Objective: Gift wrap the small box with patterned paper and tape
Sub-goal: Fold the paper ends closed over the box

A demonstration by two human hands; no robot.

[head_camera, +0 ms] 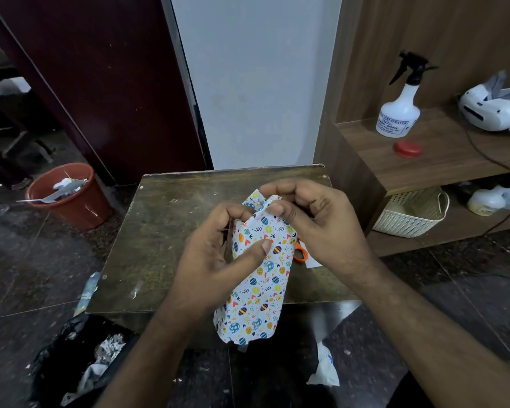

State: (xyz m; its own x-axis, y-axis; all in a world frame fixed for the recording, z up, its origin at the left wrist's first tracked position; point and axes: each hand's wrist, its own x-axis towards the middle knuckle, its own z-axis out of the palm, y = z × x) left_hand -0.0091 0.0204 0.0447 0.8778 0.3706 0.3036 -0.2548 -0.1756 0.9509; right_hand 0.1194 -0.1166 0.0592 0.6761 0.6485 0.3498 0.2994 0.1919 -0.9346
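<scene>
Above the worktop (pixel 165 231), the left hand (pixel 218 254) grips the paper-wrapped box (pixel 262 278), thumb pressed on its patterned paper. The right hand (pixel 315 219) pinches the paper's far end. Orange scissors (pixel 301 253) lie beneath.

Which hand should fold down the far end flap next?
Right, probably. The right hand already pinches the loose patterned paper at the far end, while the left hand grips the wrapped body, thumb pressed on it, steadying it above the table.
</scene>
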